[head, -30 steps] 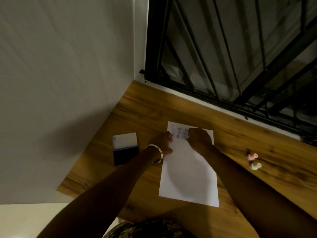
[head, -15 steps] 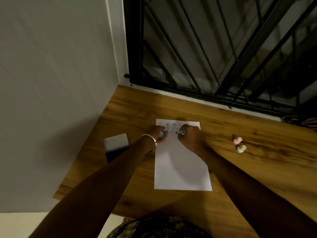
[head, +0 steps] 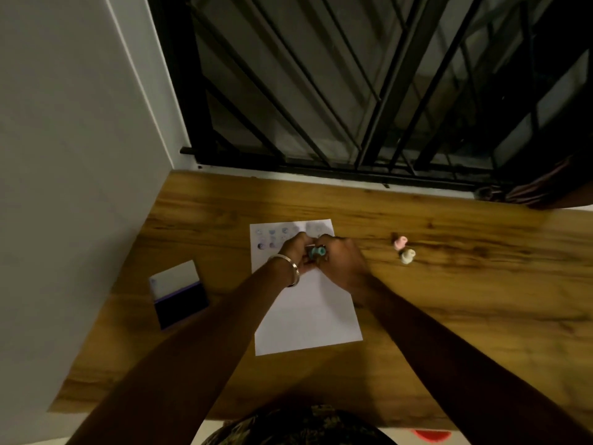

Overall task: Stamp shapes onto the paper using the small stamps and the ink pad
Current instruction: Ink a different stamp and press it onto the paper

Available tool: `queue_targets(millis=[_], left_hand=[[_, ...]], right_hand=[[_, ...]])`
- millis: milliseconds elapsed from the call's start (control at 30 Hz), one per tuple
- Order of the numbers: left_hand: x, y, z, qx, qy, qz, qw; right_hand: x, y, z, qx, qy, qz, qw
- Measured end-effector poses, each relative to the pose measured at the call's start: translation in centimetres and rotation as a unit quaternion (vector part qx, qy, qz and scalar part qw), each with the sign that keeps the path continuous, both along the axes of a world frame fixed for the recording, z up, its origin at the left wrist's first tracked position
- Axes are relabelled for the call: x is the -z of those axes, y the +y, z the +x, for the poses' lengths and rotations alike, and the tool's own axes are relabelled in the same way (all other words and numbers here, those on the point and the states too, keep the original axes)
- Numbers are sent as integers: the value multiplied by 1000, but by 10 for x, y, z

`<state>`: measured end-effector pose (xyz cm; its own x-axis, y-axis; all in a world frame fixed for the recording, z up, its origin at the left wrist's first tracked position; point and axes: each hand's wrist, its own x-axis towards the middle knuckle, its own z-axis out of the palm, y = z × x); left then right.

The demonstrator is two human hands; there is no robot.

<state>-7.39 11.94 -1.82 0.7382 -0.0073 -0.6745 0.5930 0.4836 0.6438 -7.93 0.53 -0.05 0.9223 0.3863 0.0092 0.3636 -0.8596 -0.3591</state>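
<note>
Both hands [head: 316,255] met; three stamps [head: 318,251], one paper [head: 308,316].

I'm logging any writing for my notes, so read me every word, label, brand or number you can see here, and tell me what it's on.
No readable text anywhere.
Paper: only stamped marks in two rows near its far edge, bluish and purplish blobs, too blurred to tell shapes, no letters.
Ink pad: open lid shows a small mark at one corner, too small to read.
Teal stamp, pink stamp, cream stamp: no lettering visible.
</note>
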Motion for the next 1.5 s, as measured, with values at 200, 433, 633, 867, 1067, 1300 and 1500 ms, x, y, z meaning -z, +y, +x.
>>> queue_targets(millis=[200, 433, 633, 867, 1067, 1300, 1500], left_hand=[[3, -33, 9, 5, 13, -8, 1000], [11, -75, 21, -7, 31, -15, 999], [11, -99, 33, -23, 35, -8, 999], [10, -110, 45, 10, 15, 19, 1000], [17, -118, 52, 67, -16, 145, 987], [24, -119, 58, 116, -60, 229, 965], [29, -119, 63, 118, -91, 284, 947]], right_hand=[[1, -29, 3, 8, 26, -5, 1000], [-1, -65, 11, 9, 5, -53, 999], [1, -87, 21, 2, -17, -97, 995], [4, -106, 48, 12, 9, -68, 998], [-4, -133, 87, 79, 34, -52, 995], [3, -154, 114, 136, 30, -66, 988], [15, -156, 125, 162, 50, -94, 981]])
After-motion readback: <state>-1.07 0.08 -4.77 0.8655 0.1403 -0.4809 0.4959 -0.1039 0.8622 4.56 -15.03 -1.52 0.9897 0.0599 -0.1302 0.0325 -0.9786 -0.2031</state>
